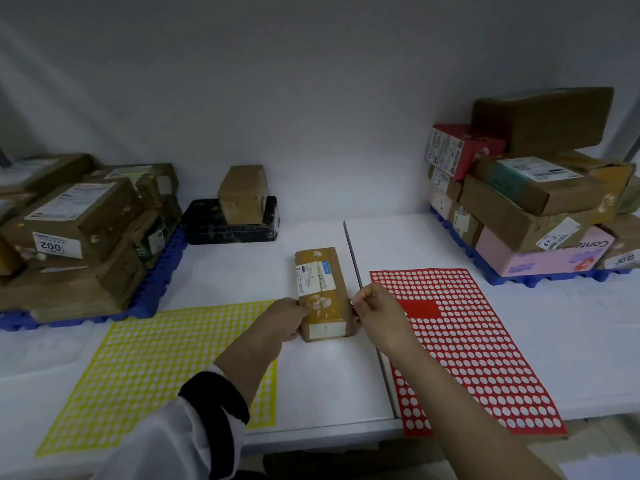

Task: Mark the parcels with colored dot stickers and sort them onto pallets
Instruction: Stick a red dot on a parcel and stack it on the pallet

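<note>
A long brown cardboard parcel (323, 292) with white labels lies on the white table in the middle. My left hand (285, 318) grips its left side near the front end. My right hand (375, 306) is curled against its right side, fingertips pinched together; whether they hold a sticker is too small to tell. A yellow sticker sheet (145, 372) lies to the left, with its dots peeled off. A red sticker sheet (464, 344) lies to the right, mostly peeled, with a block of red dots left near its top.
A blue pallet (152, 299) at the left carries several brown parcels. Another blue pallet (460, 251) at the right holds stacked boxes, some pink and red. At the back middle, a brown parcel (242, 194) sits on a black box (207, 226). A seam (351, 251) splits the table.
</note>
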